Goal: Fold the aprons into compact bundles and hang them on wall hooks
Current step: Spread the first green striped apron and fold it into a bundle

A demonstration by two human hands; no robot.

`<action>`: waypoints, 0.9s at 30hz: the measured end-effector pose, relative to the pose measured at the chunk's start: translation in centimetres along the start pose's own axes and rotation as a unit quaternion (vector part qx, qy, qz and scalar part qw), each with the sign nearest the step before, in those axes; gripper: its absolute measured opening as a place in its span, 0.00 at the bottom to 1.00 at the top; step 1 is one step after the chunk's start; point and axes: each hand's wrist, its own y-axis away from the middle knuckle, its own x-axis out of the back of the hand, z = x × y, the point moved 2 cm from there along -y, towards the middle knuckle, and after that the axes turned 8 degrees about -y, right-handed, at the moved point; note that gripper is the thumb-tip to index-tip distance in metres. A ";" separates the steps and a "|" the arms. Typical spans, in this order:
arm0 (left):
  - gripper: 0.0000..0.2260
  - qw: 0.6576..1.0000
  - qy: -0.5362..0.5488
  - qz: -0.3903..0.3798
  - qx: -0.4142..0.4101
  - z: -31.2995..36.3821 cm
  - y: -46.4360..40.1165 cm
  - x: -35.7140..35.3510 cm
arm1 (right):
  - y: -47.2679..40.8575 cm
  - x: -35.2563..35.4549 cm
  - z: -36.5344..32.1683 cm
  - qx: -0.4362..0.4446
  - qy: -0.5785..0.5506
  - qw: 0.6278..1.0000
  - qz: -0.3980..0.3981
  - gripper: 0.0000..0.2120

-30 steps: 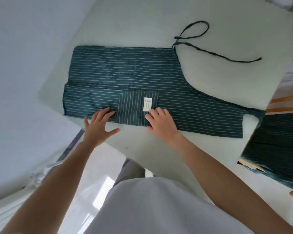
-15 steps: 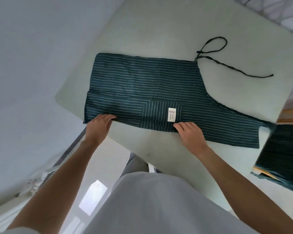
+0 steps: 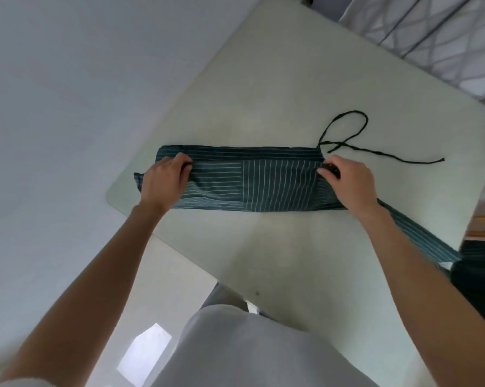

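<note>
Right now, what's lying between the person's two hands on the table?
In the head view, only the folded striped apron spans from the left hand to the right hand; nothing else sits there.

This looks like a room in a home, though little settles it. A plain pale worktop [image 3: 277, 88] with rounded corners fills the middle of the frame. A bare white wall [image 3: 68, 93] takes the upper left, and glossy light floor tiles [image 3: 163, 291] show at the lower left. Patterned grey fabric [image 3: 445, 37], perhaps a curtain or bedding, fills the upper right corner.
</note>
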 end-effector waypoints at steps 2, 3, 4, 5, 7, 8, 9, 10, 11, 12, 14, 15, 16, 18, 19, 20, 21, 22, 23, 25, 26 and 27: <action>0.09 1.000 -0.004 -0.024 0.009 -0.5 -2.3 -0.9 | -2.6 -0.9 0.6 -0.025 0.004 1.000 -0.015 0.11; 0.09 0.999 -0.011 -0.040 0.019 -0.8 -3.2 -1.4 | -3.7 -1.5 1.1 -0.043 0.004 0.999 -0.027 0.11; 0.10 0.997 -0.024 -0.060 0.031 -1.0 -4.4 -2.1 | -5.0 -2.3 1.5 -0.065 0.002 0.997 -0.040 0.11; 0.11 0.995 -0.038 -0.082 0.040 -1.0 -4.7 -2.7 | -5.4 -2.9 1.9 -0.080 0.000 0.995 -0.055 0.11; 0.11 0.990 -0.057 -0.117 0.050 -1.2 -5.7 -3.9 | -6.7 -4.1 2.6 -0.108 -0.005 0.991 -0.075 0.11; 0.11 0.988 -0.061 -0.128 0.054 -1.4 -6.1 -4.5 | -7.3 -4.6 2.8 -0.122 -0.004 0.989 -0.082 0.12; 0.11 0.987 -0.061 -0.134 0.056 -1.5 -6.0 -4.9 | -7.4 -4.9 2.8 -0.131 0.005 0.988 -0.087 0.12; 0.11 0.987 -0.060 -0.135 0.056 -1.7 -6.2 -5.3 | -7.8 -5.3 2.9 -0.140 0.018 0.986 -0.089 0.12; 0.11 0.988 -0.059 -0.132 0.056 -1.9 -6.4 -5.6 | -8.1 -5.5 3.0 -0.148 0.032 0.985 -0.086 0.11; 0.11 0.989 -0.061 -0.127 0.051 -1.9 -6.5 -5.8 | -8.3 -5.6 3.0 -0.154 0.044 0.984 -0.080 0.11; 0.12 0.990 -0.073 -0.116 0.044 -1.9 -6.9 -6.0 | -8.7 -5.9 3.1 -0.163 0.060 0.983 -0.066 0.09; 0.12 0.989 -0.081 -0.113 0.043 -2.0 -7.1 -6.1 | -8.9 -6.0 3.1 -0.168 0.066 0.982 -0.059 0.09; 0.12 0.989 -0.086 -0.110 0.043 -2.0 -7.3 -6.2 | -8.9 -6.1 3.1 -0.170 0.074 0.981 -0.053 0.08; 0.12 0.989 -0.093 -0.108 0.042 -2.0 -7.7 -6.6 | -9.0 -6.5 3.1 -0.170 0.090 0.980 -0.044 0.07; 0.11 0.989 -0.096 -0.108 0.042 -2.0 -7.8 -6.8 | -9.0 -6.7 3.1 -0.169 0.095 0.980 -0.039 0.07; 0.10 0.989 -0.097 -0.106 0.044 -2.0 -7.9 -7.1 | -9.0 -6.9 3.1 -0.168 0.095 0.981 -0.035 0.07; 0.09 0.989 -0.099 -0.100 0.047 -2.0 -7.9 -7.3 | -8.9 -7.1 3.2 -0.165 0.088 0.982 -0.031 0.07; 0.08 0.990 -0.101 -0.084 0.049 -1.9 -7.9 -7.4 | -8.8 -7.2 3.1 -0.158 0.074 0.984 -0.025 0.07; 0.08 0.992 -0.100 -0.060 0.046 -1.5 -7.7 -7.4 | -8.5 -7.2 3.1 -0.148 0.054 0.987 -0.021 0.09; 0.08 0.997 -0.070 0.007 0.016 0.2 -7.5 -7.1 | -7.3 -6.6 2.8 -0.118 0.005 0.993 -0.006 0.14; 0.08 0.999 -0.040 0.034 -0.012 1.7 -7.3 -6.9 | -6.3 -6.1 2.6 -0.102 -0.010 0.995 0.011 0.16; 0.08 0.998 -0.005 0.045 -0.045 3.7 -7.0 -6.7 | -4.7 -5.3 2.5 -0.096 -0.013 0.995 0.038 0.17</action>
